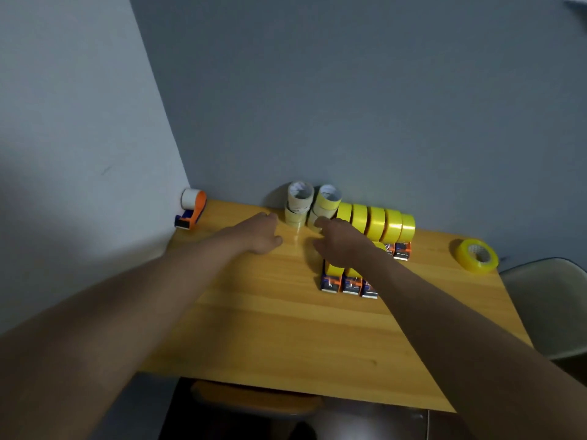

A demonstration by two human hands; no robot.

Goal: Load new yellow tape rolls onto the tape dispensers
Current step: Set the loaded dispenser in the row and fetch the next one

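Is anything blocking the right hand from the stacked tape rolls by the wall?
Nothing visible does. The right hand is already at the stacked tape rolls, fingertips at the lower roll; only bare table lies around it.

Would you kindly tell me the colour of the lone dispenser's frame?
Orange, seen in the head view: dispenser.

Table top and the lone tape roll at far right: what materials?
Table top: looks like light wood or wood-look laminate, with visible plank grain lines and a soft satin sheen. Lone tape roll: glossy, translucent yellow plastic film, wound on what seems a pale cardboard core.
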